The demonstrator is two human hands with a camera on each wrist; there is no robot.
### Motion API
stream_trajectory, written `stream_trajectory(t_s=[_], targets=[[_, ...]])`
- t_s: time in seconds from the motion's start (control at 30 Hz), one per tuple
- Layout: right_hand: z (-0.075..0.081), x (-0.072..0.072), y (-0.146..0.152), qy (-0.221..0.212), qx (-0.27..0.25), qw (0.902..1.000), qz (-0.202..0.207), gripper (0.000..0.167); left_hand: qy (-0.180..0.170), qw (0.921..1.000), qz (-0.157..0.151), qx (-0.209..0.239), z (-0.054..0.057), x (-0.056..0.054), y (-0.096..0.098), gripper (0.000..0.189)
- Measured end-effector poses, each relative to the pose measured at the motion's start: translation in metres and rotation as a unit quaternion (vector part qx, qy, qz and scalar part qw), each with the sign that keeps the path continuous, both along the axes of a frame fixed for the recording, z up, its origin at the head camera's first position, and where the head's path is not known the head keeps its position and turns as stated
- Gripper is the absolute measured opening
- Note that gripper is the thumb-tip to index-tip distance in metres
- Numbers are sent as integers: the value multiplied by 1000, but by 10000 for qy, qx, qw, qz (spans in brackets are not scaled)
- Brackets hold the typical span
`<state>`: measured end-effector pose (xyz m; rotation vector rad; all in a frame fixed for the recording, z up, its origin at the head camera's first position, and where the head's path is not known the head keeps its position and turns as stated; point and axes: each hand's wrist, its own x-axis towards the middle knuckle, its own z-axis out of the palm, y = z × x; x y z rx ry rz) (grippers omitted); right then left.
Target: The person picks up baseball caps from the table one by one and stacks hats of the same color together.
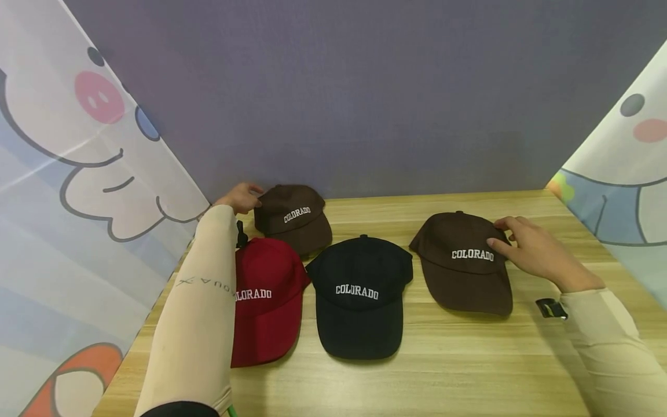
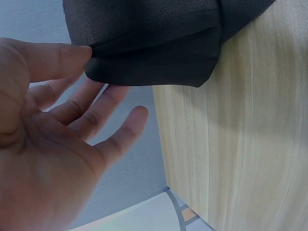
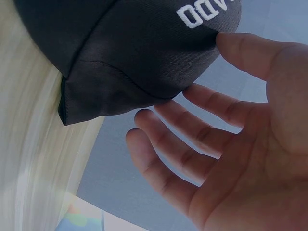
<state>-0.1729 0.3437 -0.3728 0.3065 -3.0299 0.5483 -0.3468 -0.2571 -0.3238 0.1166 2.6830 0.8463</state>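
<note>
At the back left lies a brown cap (image 1: pixel 293 214) lettered COLORADO. My left hand (image 1: pixel 241 198) pinches its side edge; in the left wrist view the thumb (image 2: pixel 62 60) is on the fabric and the fingers reach behind it. A second brown cap (image 1: pixel 461 260), with the same lettering, sits on the right of the table. There my right hand (image 1: pixel 539 253) pinches the crown's side, and the right wrist view shows the thumb (image 3: pixel 245 50) denting the cloth beside the letters. The other fingers of that hand are spread out, only loosely bent.
A red cap (image 1: pixel 271 307) lies in front of the left brown cap, partly hidden by my left sleeve (image 1: pixel 195 313). Beside it is a black cap (image 1: pixel 362 301). Behind the wooden table (image 1: pixel 453 370) rises a grey panel (image 1: pixel 365 98), with cartoon-printed sheets at both sides.
</note>
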Motion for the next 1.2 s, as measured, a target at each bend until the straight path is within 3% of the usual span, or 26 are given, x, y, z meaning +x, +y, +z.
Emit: stream_trajectory(t_s=[0.23, 0.63, 0.83, 1.2], targets=[[-1, -2, 0, -9, 4, 10000, 27, 54, 359, 9992, 158, -4, 0, 0, -1, 50], [0, -3, 0, -42, 9, 10000, 41, 54, 318, 9992, 186, 132, 17, 4, 8, 45], [0, -3, -2, 70, 6, 9999, 76, 52, 615, 9975, 240, 266, 21, 5, 13, 33], [0, -6, -3, 60, 16, 10000, 41, 53, 1293, 9902, 119, 513, 38, 12, 28, 29]])
